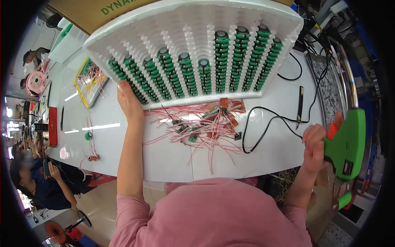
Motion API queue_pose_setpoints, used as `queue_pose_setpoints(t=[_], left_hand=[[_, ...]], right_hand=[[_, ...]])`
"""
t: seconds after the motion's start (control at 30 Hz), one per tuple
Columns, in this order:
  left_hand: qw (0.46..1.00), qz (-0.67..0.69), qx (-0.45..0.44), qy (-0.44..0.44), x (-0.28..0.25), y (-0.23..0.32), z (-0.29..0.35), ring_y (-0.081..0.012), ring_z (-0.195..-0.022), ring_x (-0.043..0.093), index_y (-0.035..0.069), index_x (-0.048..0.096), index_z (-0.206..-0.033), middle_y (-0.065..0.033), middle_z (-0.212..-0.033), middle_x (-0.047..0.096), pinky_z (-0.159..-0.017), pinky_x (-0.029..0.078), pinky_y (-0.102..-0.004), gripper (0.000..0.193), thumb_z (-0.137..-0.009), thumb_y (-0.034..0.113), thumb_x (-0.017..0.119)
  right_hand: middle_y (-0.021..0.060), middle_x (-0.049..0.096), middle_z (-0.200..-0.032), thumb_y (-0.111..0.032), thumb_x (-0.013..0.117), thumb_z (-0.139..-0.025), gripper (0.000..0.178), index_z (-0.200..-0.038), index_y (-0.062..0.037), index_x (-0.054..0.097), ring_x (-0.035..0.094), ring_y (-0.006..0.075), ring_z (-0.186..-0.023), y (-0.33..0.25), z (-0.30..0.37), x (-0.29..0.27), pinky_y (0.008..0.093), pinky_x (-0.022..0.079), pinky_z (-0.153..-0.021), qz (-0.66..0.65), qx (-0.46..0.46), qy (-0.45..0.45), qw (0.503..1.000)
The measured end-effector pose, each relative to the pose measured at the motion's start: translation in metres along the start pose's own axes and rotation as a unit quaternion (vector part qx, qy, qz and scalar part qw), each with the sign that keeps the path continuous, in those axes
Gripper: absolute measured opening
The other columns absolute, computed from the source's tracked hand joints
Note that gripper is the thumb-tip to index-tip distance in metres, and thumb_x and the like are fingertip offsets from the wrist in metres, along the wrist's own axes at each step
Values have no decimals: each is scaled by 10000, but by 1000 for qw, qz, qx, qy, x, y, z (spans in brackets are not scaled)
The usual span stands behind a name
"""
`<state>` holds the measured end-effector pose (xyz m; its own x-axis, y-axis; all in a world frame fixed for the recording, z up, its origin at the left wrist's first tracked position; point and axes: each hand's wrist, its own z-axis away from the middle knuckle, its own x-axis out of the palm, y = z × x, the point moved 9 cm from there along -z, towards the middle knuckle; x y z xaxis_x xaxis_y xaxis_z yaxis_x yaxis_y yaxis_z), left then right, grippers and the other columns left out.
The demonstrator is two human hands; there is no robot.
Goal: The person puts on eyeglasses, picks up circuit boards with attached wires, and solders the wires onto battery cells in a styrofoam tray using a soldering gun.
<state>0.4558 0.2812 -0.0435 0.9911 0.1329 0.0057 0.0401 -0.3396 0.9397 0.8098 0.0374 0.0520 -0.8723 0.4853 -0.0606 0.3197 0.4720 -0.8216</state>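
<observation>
My left hand (129,101) grips the near left corner of a white foam tray (173,20), its thumb over the edge and the other fingers mostly hidden. Rows of green ring-shaped coils (221,61) stand in the tray's grooves. At the right, my right hand (314,144) is closed around the handle of a green glue gun (349,140) with an orange trigger, and a black cord (263,109) runs toward the hand. Between my hands, just in front of the tray, lies a tangled pile of pink and white wires (210,127) with small circuit boards.
A yellow-rimmed tray (84,94) of wired parts sits at the left, with a loose green coil (88,136) closer in. Beyond the foam tray is a cardboard box (86,12). A black pen-like tool (300,103) lies at right. Another person (41,181) works at the left.
</observation>
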Motion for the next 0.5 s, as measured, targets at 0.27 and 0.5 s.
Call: queue_pose_setpoints(t=[0.27, 0.5], left_hand=[[1000, 4, -9, 6, -31, -28, 1, -86, -834, 502, -8, 504, -1056, -25, -955, 557, -746, 395, -215, 440, -927, 393, 377], [992, -93, 69, 39, -36, -7, 2, -146, -1032, 442, -31, 406, -1181, -94, -1143, 479, -900, 322, -270, 387, -917, 250, 438]], right_hand=[[-31, 367, -495, -353, 572, -819, 780, -1343, 24, 133, 331, 76, -451, 9, 9, 16, 226, 338, -449, -65, -37, -1, 997], [-25, 389, -485, -281, 519, -849, 716, -1350, 14, 101, 347, 81, -433, 11, -23, 41, 224, 332, -458, -37, -66, -1, 997]])
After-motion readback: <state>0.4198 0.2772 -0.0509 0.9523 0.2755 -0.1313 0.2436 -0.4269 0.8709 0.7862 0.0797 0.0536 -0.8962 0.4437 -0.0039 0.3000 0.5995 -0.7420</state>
